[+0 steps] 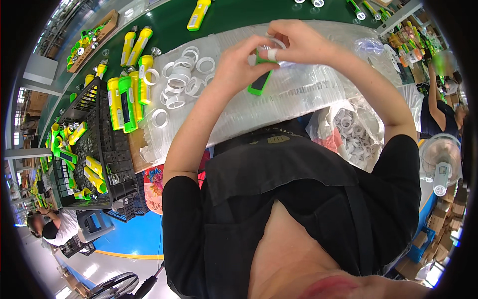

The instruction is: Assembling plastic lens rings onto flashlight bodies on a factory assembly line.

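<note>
Over the plastic-covered bench, my left hand (242, 64) is closed around the upper body of a green flashlight (259, 84), whose dark-panelled lower end points toward me. My right hand (302, 44) is curled at the flashlight's head, fingers and thumb on a clear round rim (274, 44) there. A white wrap circles one of its digits. Whether that rim is seated on the head I cannot tell. Left of my hands lies a loose pile of white rings (180, 77). Beyond it, several yellow and green flashlights (128, 102) lie side by side.
A black crate (107, 164) with flashlights stands at the left. Below the bench's right side, an open bag (356, 137) holds many white rings. A green conveyor belt (169, 22) runs along the far side, carrying a yellow flashlight (198, 15). A fan (440, 162) stands at right; other people sit farther off.
</note>
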{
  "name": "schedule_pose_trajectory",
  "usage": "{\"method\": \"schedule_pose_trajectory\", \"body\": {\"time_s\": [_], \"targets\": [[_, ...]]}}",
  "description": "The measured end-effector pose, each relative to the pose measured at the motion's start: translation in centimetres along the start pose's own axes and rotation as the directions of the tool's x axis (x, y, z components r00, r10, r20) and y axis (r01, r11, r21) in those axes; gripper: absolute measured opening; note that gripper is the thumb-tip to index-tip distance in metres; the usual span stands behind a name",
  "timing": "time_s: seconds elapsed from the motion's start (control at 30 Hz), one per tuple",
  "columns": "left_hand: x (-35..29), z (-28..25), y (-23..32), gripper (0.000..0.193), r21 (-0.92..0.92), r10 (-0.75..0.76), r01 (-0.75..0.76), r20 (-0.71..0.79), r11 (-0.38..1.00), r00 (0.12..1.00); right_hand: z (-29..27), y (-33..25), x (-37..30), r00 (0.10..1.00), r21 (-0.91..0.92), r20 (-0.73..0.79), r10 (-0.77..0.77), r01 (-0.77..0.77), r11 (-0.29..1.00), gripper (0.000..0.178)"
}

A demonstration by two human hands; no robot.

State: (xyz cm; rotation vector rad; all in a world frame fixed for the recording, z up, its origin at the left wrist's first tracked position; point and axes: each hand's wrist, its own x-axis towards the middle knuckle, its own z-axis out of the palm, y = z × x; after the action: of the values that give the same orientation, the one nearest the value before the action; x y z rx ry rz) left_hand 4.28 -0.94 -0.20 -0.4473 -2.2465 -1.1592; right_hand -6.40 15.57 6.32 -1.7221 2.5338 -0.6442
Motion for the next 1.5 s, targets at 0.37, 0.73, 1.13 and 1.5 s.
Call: {"method": "schedule_pose_trajectory", "body": {"time_s": [0.37, 0.73, 1.13, 1.5], "targets": [[1.0, -4.0, 2.3, 0.075, -0.208, -0.118, 0.249, 0.495, 0.946, 0.861, -1.5, -1.2, -1.1, 0.847, -0.016, -0.394, -0.358, 0.383, 0.924, 0.033], [13.2, -3.9, -23.4, 0.092, 0.826, -0.252, 0.174, -0.040, 0.536, 0.967, 7.7, 25.1, 15.9, 0.521, 0.216, -0.694, 0.496, -0.506, 0.835, 0.051], [9.5, -2.3, -15.2, 0.082, 0.110, -0.415, 0.407, 0.058, 0.907, 0.908, 7.6, 12.9, 13.4, 0.874, 0.842, 0.072, 0.480, -0.311, 0.440, 0.062], [3.4, -3.5, -3.8, 0.034, -0.062, 0.003, -0.001, 0.037, 0.998, 0.999, 7.5, -2.0, -1.4, 0.978, 0.984, 0.176, 0.110, -0.177, 0.002, 0.044]]}}
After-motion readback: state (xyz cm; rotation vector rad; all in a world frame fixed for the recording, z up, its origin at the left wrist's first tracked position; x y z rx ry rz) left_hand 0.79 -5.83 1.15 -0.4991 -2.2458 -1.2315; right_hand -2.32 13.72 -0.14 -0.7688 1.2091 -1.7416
